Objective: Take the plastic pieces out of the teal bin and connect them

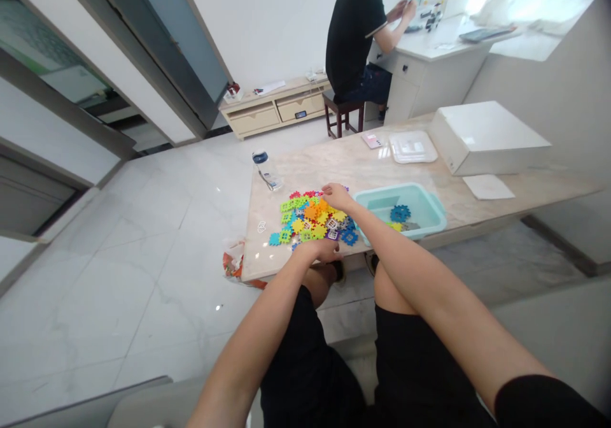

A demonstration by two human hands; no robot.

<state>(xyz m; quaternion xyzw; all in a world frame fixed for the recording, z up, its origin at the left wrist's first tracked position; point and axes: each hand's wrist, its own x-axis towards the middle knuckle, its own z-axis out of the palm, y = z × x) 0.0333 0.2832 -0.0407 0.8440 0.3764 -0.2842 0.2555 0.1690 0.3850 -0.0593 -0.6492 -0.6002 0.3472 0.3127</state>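
Note:
A heap of colourful plastic gear-shaped pieces [312, 214] lies on the marble-patterned table, in green, yellow, orange, blue, red and purple. My left hand [327, 249] is at the near side of the heap by the table's front edge, its fingers bent but apart. At the far side, my right hand [337, 196] reaches over the heap with fingers loosely curved and slightly apart. No piece shows in either hand, though the fingertips are small and partly hidden. A light teal plastic tub [432, 214] stands right of the heap, holding a few pieces, among them a blue gear [400, 213].
A clear water bottle [268, 173] stands at the table's left end. Farther back are a pink phone-like item [371, 141], a clear plastic lid [413, 146] and a large white box [494, 138]. A person [356, 33] sits at another desk beyond.

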